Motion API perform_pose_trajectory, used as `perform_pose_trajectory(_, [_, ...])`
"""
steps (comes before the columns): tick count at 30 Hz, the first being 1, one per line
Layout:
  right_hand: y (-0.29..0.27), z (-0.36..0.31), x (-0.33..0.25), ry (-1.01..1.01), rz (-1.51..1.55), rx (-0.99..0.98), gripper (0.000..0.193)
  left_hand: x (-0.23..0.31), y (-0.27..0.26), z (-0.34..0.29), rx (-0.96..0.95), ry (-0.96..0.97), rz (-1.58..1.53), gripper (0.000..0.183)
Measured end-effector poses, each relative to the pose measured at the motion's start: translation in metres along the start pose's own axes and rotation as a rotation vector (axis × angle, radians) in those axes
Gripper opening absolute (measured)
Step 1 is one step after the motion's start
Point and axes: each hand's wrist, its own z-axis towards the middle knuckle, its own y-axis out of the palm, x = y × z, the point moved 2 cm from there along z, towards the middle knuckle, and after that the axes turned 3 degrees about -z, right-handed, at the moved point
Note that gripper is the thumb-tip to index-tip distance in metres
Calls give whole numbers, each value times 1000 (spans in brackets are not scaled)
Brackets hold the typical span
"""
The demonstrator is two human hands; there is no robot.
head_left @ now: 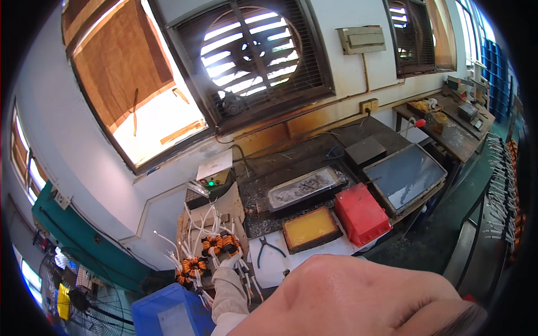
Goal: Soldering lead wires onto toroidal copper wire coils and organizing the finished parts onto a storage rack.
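Observation:
My left hand [228,262], with a beige sleeve behind it, reaches to the workbench's left end. Its fingers are closed at the lower edge of an orange-wound toroidal coil [230,245] with white leads; the fingertips are small and partly hidden. Right beside it sits another toroidal coil [212,245], and a further coil [194,266] lies nearer and to the left. White leads with dark sleeving stick up and hang down around them. Blue-handled pliers [269,251] lie on white paper to the right of the hand. My right hand is not in view.
A blue bin [171,313] stands below the coils. Along the bench are a yellow-filled tray [311,228], a red box [362,215], a long trough with a grey surface [305,187], a box with a green light [210,183] and a grey-topped tray [406,176].

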Motion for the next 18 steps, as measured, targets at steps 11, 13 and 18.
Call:
perform_pose_trajectory(11, [63,22,-17,7,10,-60,29,-4,46,19,-246,-168,-586,43])
perform_pose_trajectory(13, [49,19,-47,2,11,-69,30,-24,39,26,-298,-194,-692,42])
perform_pose_trajectory(18, [22,5,-73,10,46,-69,31,-34,47,25,-423,-291,-926,41])
